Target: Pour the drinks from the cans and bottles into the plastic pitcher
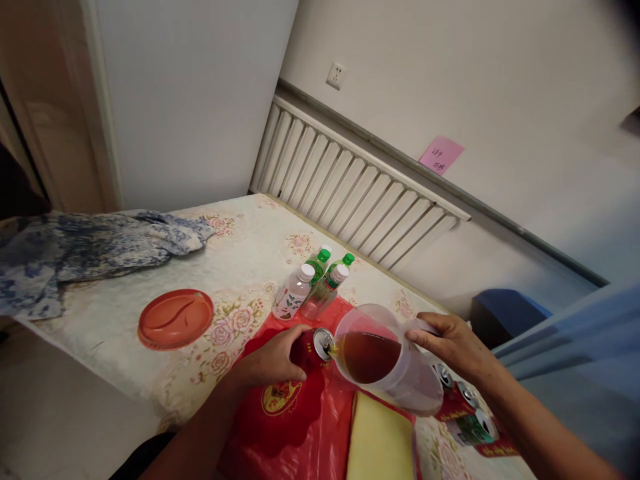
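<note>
My left hand [274, 362] grips a red drink can [311, 348] tipped on its side, its open top against the rim of a clear plastic pitcher [387, 363]. Brown liquid sits in the pitcher. My right hand [453, 343] holds the pitcher by its handle side, tilting it toward the can. Both are above a red plastic bag [295, 427] on the floral tablecloth [240, 267].
Several small bottles [313, 288] with white and green caps stand behind the pitcher. A red lid or plate [175, 319] lies to the left, blue patterned cloth [75, 253] at far left. More cans [467, 417] lie at right, a yellow sponge [379, 440] near the front. A radiator [350, 193] runs behind.
</note>
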`<state>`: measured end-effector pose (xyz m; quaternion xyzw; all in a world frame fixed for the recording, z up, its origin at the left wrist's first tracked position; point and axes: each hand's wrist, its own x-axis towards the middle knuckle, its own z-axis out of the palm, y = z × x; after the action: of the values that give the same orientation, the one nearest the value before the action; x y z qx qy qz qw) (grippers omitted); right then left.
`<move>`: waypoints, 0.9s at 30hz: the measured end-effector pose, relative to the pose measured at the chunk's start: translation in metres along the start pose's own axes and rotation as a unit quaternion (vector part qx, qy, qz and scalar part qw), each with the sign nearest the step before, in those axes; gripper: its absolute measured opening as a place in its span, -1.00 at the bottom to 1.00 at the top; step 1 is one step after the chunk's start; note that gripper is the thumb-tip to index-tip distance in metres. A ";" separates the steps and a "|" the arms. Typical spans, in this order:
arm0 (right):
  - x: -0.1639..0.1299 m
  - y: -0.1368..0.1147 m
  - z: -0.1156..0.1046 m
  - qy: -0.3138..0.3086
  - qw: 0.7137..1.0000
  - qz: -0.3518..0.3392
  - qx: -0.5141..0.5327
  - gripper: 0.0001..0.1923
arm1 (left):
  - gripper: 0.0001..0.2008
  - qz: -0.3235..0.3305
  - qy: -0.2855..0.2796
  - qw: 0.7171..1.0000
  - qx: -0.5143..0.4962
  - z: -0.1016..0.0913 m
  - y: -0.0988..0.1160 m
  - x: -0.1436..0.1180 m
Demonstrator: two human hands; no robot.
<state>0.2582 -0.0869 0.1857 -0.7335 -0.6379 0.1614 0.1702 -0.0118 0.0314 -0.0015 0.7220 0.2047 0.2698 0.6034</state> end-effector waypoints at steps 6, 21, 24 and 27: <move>0.001 0.001 0.000 -0.004 1.000 -0.002 -0.003 -0.46 | -0.28 0.003 -0.006 1.000 -0.003 -0.001 0.001 0.000; 0.001 -0.002 0.000 -0.010 1.000 0.000 0.001 -0.47 | -0.30 -0.009 -0.006 1.000 0.007 0.000 0.002 0.000; 0.001 -0.004 0.000 -0.007 1.000 0.002 -0.009 -0.47 | -0.30 -0.005 -0.006 1.000 0.012 0.000 0.001 0.000; 0.001 -0.006 -0.001 -0.013 1.000 0.003 -0.012 -0.47 | -0.30 -0.005 -0.009 1.000 0.007 0.000 0.002 -0.001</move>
<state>0.2533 -0.0856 0.1889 -0.7356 -0.6393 0.1637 0.1530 -0.0127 0.0310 0.0003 0.7276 0.2050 0.2586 0.6014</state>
